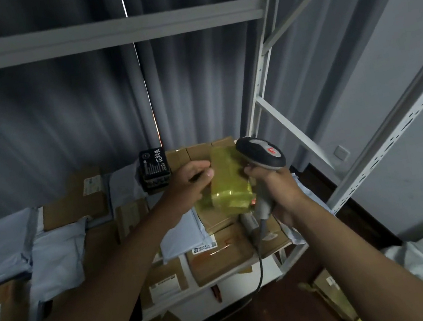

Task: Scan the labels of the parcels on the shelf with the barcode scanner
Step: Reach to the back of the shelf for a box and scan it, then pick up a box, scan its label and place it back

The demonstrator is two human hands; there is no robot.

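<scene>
Gripping yellow parcel (227,183) left hand (190,185), scanner (260,157) beside

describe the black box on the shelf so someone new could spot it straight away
On the white shelf crowded with parcels, look to the back by the curtain. The black box stands just beyond the left hand, the only dark, white-lettered one among brown cartons.

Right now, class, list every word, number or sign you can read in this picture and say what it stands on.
"花椒米", as best it reads: white characters on the black box at the back of the shelf.
Red logo on the barcode scanner head: too blurred to read.
White label on a brown parcel: too small to read.
White label on the back carton: blurred.
</scene>
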